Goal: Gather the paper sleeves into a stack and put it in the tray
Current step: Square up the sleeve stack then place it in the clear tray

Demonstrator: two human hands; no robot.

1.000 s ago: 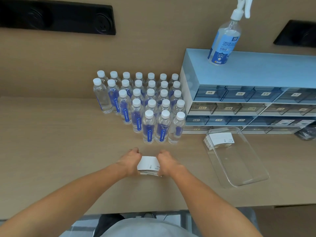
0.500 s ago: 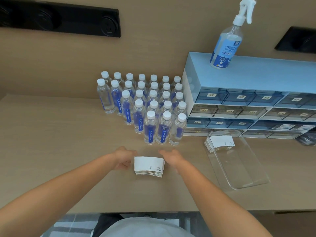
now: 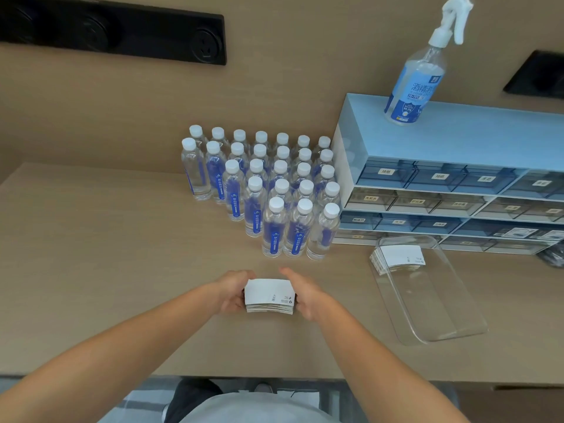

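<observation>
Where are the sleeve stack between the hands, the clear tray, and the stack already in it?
Sleeve stack [image 3: 268,293], head view: white top sleeve.
Clear tray [image 3: 442,315], head view: bare floor near its front end.
Stack in tray [image 3: 401,254], head view: top sleeve, at the tray's far end.

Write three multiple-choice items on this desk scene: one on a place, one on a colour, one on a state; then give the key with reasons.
1. Where does the spray bottle stand?
A. on the drawer cabinet
B. in the tray
C. among the water bottles

2. What colour are the water bottles' caps?
A. blue
B. white
C. black

3. How is the stack of paper sleeves between the hands?
A. lying in the tray
B. scattered loose
C. pressed between left hand and right hand on the desk

Key: 1 A, it stands on the cabinet's top. 2 B, every cap is white. 3 C, the clear tray holds only another stack.
</observation>
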